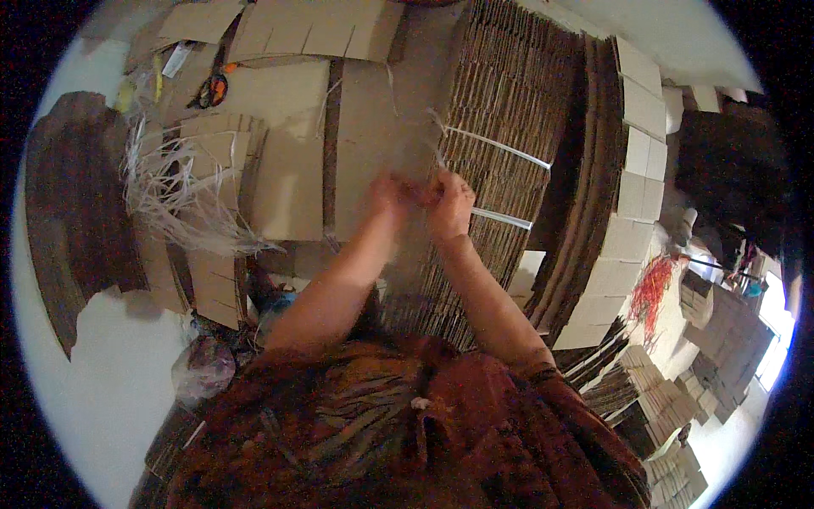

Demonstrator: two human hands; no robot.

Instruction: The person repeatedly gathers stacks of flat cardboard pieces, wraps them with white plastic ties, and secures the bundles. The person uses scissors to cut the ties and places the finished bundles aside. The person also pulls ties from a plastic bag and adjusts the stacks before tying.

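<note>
Both my hands meet at the left edge of a long bundle of cardboard sheets [509, 93] standing on edge. My right hand [454, 202] is closed at the end of a white plastic strap [504, 220] that crosses the bundle. My left hand [392, 197] is just beside it, blurred by motion, so its fingers and anything in them cannot be made out. Farther up, a second white strap [500, 146] runs across the same bundle, with frayed loose ends at its left end. Flat brown cardboard [373, 119] lies beyond my left hand.
A tangle of white plastic strips [182, 187] drapes over cardboard pieces at the left. Orange-and-black scissors [212, 89] lie at the upper left. More cardboard stacks [627, 212] stand to the right, near red strings [653, 288]. A dark stack [76, 195] stands at the far left.
</note>
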